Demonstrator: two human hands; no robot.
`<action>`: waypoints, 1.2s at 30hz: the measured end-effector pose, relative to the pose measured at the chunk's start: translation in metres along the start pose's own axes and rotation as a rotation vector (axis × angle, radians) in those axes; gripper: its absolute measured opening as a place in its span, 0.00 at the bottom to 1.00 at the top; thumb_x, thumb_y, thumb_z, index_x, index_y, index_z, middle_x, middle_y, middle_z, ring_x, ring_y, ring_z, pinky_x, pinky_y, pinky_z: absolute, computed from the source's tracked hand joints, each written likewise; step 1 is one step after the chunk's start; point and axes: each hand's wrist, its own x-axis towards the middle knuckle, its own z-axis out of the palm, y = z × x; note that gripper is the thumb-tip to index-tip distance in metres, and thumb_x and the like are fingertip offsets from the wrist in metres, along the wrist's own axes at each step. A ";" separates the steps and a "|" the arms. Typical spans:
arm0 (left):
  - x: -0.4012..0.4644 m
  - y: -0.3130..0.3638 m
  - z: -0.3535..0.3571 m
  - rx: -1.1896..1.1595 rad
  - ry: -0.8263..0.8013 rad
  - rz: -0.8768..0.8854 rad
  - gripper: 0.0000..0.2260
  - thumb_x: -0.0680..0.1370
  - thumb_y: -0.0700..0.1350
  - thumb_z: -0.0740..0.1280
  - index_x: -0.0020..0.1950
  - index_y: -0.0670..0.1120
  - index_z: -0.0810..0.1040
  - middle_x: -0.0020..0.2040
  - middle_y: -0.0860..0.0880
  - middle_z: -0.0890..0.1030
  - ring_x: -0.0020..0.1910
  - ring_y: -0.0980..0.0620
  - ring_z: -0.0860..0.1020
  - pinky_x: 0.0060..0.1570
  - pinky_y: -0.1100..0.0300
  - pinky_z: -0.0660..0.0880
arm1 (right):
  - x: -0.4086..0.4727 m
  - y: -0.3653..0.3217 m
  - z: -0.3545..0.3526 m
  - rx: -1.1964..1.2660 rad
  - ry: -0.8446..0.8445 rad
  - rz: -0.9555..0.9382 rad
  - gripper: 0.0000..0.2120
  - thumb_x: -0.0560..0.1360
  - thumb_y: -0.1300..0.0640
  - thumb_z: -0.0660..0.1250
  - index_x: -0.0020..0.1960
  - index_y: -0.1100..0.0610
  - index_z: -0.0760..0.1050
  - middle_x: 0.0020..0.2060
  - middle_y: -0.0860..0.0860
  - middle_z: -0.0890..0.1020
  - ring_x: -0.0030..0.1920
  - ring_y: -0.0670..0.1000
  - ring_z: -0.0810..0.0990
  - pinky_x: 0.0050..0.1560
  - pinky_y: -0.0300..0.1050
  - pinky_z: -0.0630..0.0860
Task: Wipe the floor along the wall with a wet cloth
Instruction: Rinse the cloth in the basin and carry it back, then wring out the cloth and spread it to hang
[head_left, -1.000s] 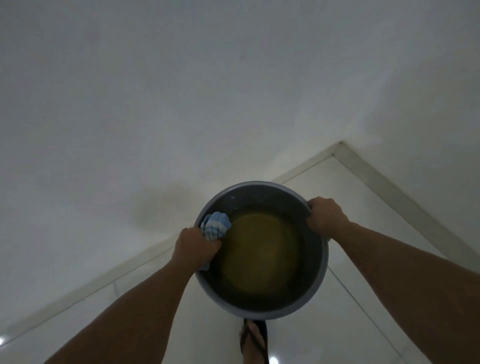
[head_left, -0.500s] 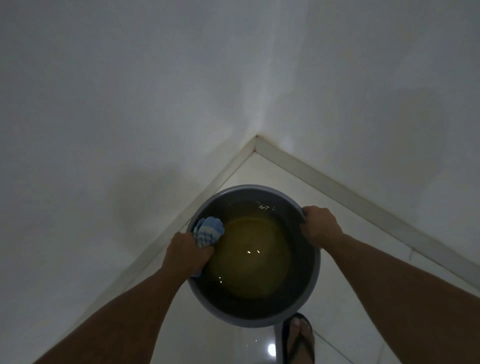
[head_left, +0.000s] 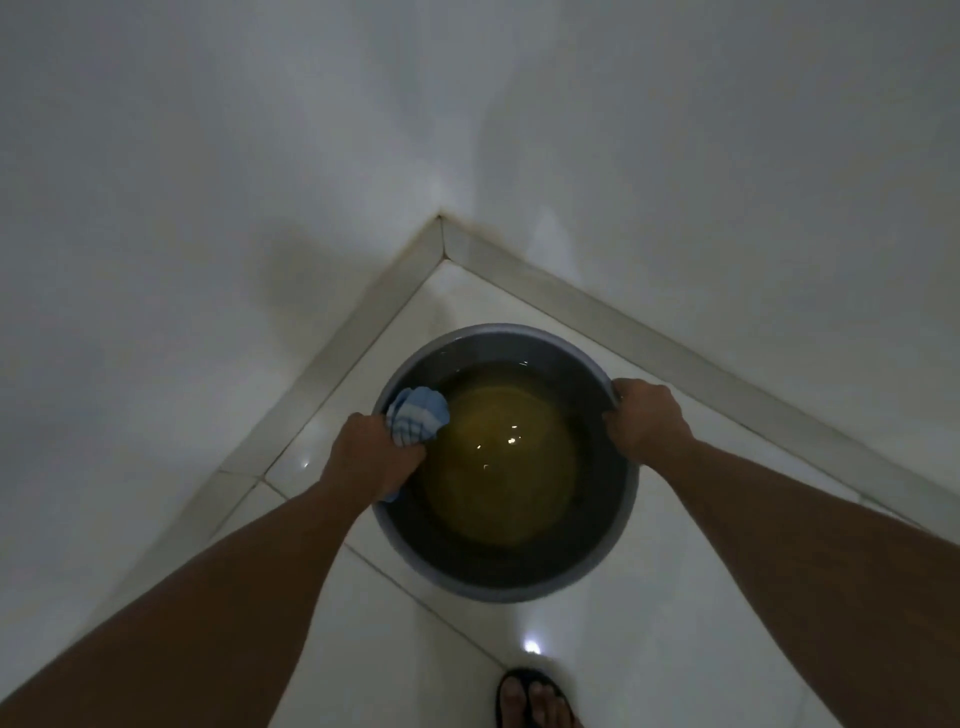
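Note:
A round grey basin (head_left: 587, 574) holding murky yellowish water is gripped at its rim by both hands, low over the white tiled floor near a room corner. My left hand (head_left: 371, 460) clamps the left rim together with a bunched blue-and-white cloth (head_left: 418, 415), which pokes out above my knuckles over the water. My right hand (head_left: 647, 418) grips the right rim. Whether the basin rests on the floor or hangs just above it I cannot tell.
Two white walls meet at a corner (head_left: 440, 221), with a pale skirting strip (head_left: 623, 325) running along each. Glossy white floor tiles (head_left: 675, 649) spread toward me. My foot in a dark sandal (head_left: 535, 699) stands at the bottom edge.
The view has swung so the wall corner now sits centred. The basin has moved toward the corner and lower over the floor. Both hands keep their grips.

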 end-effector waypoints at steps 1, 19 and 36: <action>0.008 0.002 0.004 -0.007 0.002 -0.011 0.12 0.75 0.47 0.70 0.50 0.38 0.79 0.44 0.41 0.82 0.46 0.44 0.81 0.50 0.56 0.76 | 0.008 0.003 0.002 0.002 0.003 0.000 0.09 0.78 0.59 0.64 0.57 0.60 0.76 0.47 0.57 0.82 0.41 0.53 0.77 0.49 0.48 0.77; 0.061 -0.004 0.050 0.097 -0.029 -0.078 0.26 0.71 0.58 0.71 0.60 0.40 0.76 0.57 0.39 0.78 0.54 0.43 0.77 0.56 0.52 0.75 | 0.045 0.032 0.026 0.046 -0.081 0.102 0.18 0.78 0.58 0.63 0.67 0.60 0.70 0.59 0.60 0.78 0.57 0.61 0.78 0.57 0.51 0.75; -0.106 0.166 -0.140 -0.403 -0.225 0.136 0.12 0.71 0.45 0.75 0.49 0.41 0.80 0.45 0.44 0.82 0.44 0.48 0.81 0.43 0.58 0.78 | -0.125 -0.119 -0.176 0.821 -0.339 -0.094 0.18 0.73 0.62 0.72 0.61 0.53 0.75 0.47 0.57 0.85 0.44 0.53 0.85 0.45 0.47 0.82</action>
